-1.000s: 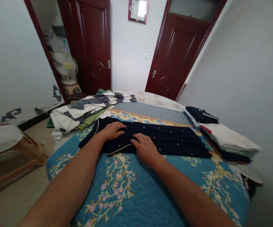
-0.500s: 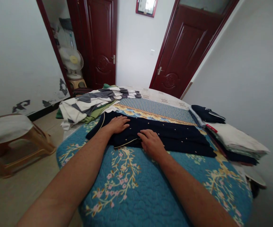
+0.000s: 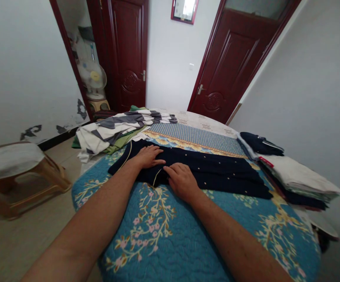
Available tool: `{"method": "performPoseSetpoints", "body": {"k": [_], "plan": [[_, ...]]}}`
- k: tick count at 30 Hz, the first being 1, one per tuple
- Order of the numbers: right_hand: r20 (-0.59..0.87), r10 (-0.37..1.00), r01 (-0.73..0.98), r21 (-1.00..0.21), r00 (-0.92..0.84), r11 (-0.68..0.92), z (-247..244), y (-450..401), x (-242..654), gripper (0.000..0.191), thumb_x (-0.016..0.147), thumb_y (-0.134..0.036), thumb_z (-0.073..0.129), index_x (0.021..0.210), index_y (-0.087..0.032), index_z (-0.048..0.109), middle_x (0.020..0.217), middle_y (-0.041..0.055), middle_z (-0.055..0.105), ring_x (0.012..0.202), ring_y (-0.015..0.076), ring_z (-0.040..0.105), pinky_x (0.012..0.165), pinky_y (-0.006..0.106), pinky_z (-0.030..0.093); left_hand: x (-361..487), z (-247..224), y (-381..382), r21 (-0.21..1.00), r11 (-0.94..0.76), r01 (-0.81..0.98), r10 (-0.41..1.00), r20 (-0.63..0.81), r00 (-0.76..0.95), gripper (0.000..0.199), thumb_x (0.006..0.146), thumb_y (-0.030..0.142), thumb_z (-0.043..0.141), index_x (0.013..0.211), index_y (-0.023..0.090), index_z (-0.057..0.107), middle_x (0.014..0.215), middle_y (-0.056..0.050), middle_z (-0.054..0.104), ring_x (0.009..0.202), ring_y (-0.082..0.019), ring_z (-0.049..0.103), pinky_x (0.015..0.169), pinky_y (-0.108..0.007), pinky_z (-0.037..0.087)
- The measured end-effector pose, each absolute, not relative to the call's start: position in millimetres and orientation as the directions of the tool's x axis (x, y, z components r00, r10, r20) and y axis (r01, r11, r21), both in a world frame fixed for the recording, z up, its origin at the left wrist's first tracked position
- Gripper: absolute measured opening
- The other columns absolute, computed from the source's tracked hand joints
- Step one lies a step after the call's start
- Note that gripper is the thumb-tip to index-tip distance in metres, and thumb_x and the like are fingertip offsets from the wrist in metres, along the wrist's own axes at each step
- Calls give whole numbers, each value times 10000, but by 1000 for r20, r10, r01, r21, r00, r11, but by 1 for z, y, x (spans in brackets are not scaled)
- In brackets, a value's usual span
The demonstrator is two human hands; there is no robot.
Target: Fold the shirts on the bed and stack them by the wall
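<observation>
Single head-worn view, facing forward and down, close above both hands

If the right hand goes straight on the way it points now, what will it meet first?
Probably the left hand, which rests on the dark cloth just ahead of the right hand, though their depth is hard to judge.

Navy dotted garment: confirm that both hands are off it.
No, the left hand and right hand both touch the navy dotted garment.
</observation>
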State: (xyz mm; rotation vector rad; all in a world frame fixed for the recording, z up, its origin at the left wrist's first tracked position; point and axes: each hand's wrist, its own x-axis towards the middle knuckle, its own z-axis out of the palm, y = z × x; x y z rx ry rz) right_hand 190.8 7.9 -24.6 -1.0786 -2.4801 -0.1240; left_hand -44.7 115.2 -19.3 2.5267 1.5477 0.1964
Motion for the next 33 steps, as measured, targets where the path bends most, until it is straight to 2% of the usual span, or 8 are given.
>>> {"method": "performPoseSetpoints", "body": {"k": [4,8,11,16,21,24,27,33], "plan": [[420,632,641,-141,-652,755,-24,12,184,330,1020,-168,564,1308,-235,709,1181,106,741,1131,246,636,1042,419,464,-46,-20,116,220,-444,868,892,17,452,826,943,743,544,1596,239,509,1710,-156,399,1579,-393,333,1261,-567,292],[463,853,636,-588,-242,500,-30,37,190,303,987,-189,505,1188,-203,731,1102,83,767,1015,215,696,946,360,528,-49,-20,118,254,-444,859,887,-11,462,764,948,673,598,1591,269,509,1721,-129,388,1592,-375,318,1281,-565,258],[275,960,554,-808,50,203,-33,54,197,320,947,-224,466,1123,-192,730,945,48,772,816,198,712,805,337,558,-55,-18,121,338,-461,820,875,20,484,659,957,535,639,1552,268,549,1675,-117,463,1560,-319,391,1278,-492,297],[340,925,593,-714,-171,372,-30,46,203,344,887,-149,472,1093,-193,743,999,57,775,940,205,715,907,343,543,-69,0,119,480,-505,717,850,132,510,501,869,265,661,1369,254,693,1465,-67,671,1379,-237,590,1196,-354,417],[407,792,658,-445,-455,607,-16,16,202,513,895,-298,668,1397,-199,646,1296,117,687,1173,260,623,1041,409,507,-73,20,109,602,-483,636,831,85,550,282,879,280,614,1106,245,777,1113,-25,804,1076,-218,725,994,-328,534],[423,759,702,-319,-495,636,-14,10,195,438,938,-336,672,1358,-211,672,1290,125,682,1188,270,595,1053,416,482,-68,23,105,699,-442,563,756,-48,653,261,874,341,657,1089,249,772,1035,-14,816,999,-206,744,914,-300,548],[434,806,718,-398,-401,572,-18,17,187,207,1004,-265,554,1069,-203,740,1074,88,731,1029,224,639,945,342,482,-67,23,102,733,-394,555,704,-147,695,340,848,378,696,1163,263,753,1050,-8,817,993,-208,749,894,-297,550],[323,944,720,-637,-73,274,-27,49,187,315,1022,-323,505,754,-220,634,730,7,660,704,171,591,673,276,386,-71,33,95,723,-434,537,660,-150,736,725,749,410,809,1437,304,609,1305,-28,755,1190,-251,699,1047,-344,505]]}}
